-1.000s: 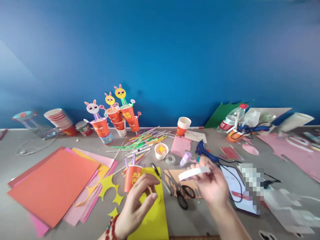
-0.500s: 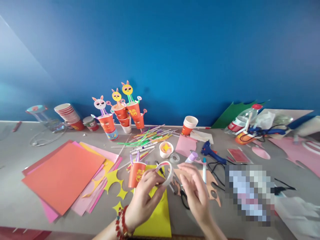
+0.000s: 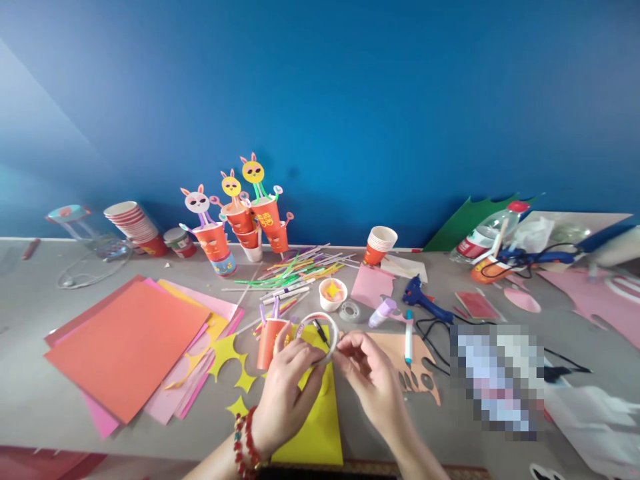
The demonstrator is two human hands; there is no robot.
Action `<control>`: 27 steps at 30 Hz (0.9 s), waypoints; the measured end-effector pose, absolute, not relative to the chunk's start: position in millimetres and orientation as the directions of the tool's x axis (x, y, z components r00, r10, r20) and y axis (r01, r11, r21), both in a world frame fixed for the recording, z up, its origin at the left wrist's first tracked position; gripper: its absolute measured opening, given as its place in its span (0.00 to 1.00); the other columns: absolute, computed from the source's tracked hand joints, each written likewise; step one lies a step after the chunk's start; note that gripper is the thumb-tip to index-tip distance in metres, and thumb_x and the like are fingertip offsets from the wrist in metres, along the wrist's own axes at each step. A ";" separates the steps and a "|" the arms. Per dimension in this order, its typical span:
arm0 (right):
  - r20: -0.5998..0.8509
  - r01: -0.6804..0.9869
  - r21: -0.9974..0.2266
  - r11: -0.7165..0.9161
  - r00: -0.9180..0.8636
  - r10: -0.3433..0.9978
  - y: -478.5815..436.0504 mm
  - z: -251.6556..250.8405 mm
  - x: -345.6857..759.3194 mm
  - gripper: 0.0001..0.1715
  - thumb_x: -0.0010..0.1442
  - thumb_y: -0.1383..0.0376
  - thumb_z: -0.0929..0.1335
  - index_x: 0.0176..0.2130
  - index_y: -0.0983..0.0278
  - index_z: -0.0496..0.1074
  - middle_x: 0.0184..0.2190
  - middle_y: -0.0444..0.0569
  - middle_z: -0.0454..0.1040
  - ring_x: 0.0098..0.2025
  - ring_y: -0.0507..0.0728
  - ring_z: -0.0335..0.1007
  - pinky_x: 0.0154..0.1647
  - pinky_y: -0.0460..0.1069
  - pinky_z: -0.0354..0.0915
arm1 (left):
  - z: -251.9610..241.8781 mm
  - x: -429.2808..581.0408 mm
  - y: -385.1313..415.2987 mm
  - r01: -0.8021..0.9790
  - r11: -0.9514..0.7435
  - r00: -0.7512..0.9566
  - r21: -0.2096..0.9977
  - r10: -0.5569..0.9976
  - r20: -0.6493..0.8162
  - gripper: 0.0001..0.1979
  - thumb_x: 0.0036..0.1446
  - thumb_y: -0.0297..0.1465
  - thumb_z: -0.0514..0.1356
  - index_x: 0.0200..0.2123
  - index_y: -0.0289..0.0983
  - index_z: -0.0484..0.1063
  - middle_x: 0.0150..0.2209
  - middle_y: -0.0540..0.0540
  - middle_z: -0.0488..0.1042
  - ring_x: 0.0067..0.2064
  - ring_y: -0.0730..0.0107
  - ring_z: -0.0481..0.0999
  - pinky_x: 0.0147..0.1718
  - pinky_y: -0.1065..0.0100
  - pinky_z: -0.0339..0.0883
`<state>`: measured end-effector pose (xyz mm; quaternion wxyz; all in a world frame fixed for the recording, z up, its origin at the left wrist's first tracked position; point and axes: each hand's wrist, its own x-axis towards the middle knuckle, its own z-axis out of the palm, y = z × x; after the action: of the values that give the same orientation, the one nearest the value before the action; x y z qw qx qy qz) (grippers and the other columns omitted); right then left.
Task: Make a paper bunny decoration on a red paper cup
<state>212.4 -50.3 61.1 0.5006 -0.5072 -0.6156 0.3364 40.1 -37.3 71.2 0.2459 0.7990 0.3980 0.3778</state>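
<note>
l hand (image 3: 291, 385) grip clamped on tape (image 3: 335, 335), above yellow sheet (image 3: 317, 437); r hand (image 3: 373, 379) at tape's edge, can't tell if grip's pinched. cup (image 3: 267, 343) nr l hand.

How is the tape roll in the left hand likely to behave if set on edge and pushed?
The tape roll would probably roll easily, given its round rim. It may tip over, since the band looks narrow. It is likely light for its width, being mostly open in the middle.

Paper (image 3: 133, 347), straws (image 3: 300, 272) on grey table (image 3: 30, 300)
</note>
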 end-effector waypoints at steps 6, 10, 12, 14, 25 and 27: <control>0.339 0.291 -0.902 0.318 0.023 0.941 -53.2 59.9 213.6 0.05 0.67 0.62 0.66 0.38 0.61 0.68 0.34 0.47 0.72 0.36 0.55 0.72 0.38 0.47 0.68 | 70.4 36.6 -35.4 0.427 -0.545 0.361 0.722 0.834 0.417 0.07 0.65 0.24 0.53 0.39 0.40 0.69 0.34 0.49 0.75 0.36 0.68 0.75 0.63 0.48 0.49; 0.383 0.346 -0.871 0.349 0.032 0.923 -49.2 64.1 211.5 0.03 0.66 0.64 0.68 0.42 0.60 0.70 0.38 0.48 0.74 0.38 0.55 0.73 0.40 0.47 0.69 | 72.7 37.0 -36.1 0.440 -0.570 0.380 0.694 0.818 0.431 0.08 0.64 0.23 0.54 0.40 0.41 0.69 0.33 0.50 0.75 0.35 0.68 0.74 0.62 0.49 0.50; 0.382 0.349 -0.865 0.361 -0.009 0.924 -47.9 66.8 210.2 0.03 0.66 0.64 0.68 0.37 0.60 0.70 0.35 0.46 0.74 0.38 0.56 0.73 0.40 0.47 0.68 | 73.8 37.2 -36.1 0.443 -0.580 0.378 0.684 0.812 0.444 0.08 0.64 0.23 0.54 0.39 0.40 0.69 0.33 0.50 0.75 0.35 0.68 0.74 0.62 0.48 0.50; 0.377 0.334 -0.867 0.369 -0.043 0.925 -48.2 67.5 209.6 0.07 0.66 0.65 0.67 0.34 0.60 0.69 0.32 0.46 0.73 0.37 0.56 0.72 0.40 0.47 0.68 | 74.1 36.6 -35.2 0.444 -0.582 0.369 0.682 0.812 0.453 0.07 0.64 0.23 0.54 0.38 0.40 0.69 0.32 0.50 0.75 0.35 0.69 0.74 0.63 0.48 0.49; 0.537 0.439 -0.766 0.469 0.038 0.842 -46.3 65.3 208.5 0.06 0.65 0.70 0.67 0.41 0.59 0.72 0.40 0.49 0.75 0.44 0.57 0.73 0.47 0.48 0.67 | 78.2 38.6 -38.3 0.455 -0.606 0.366 0.652 0.795 0.483 0.07 0.63 0.22 0.55 0.39 0.39 0.69 0.31 0.50 0.74 0.33 0.69 0.73 0.63 0.46 0.49; 0.496 0.408 -0.802 0.437 0.046 0.867 -45.5 64.9 208.4 0.04 0.65 0.69 0.68 0.40 0.60 0.72 0.38 0.48 0.74 0.43 0.56 0.73 0.46 0.48 0.67 | 78.7 39.3 -38.9 0.454 -0.611 0.373 0.649 0.791 0.485 0.07 0.63 0.22 0.55 0.39 0.39 0.69 0.30 0.50 0.73 0.33 0.69 0.72 0.63 0.47 0.50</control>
<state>208.4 -45.5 64.9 0.5359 -0.4856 -0.6566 0.2142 39.3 -38.9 78.7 0.2092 0.8016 0.3883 0.4036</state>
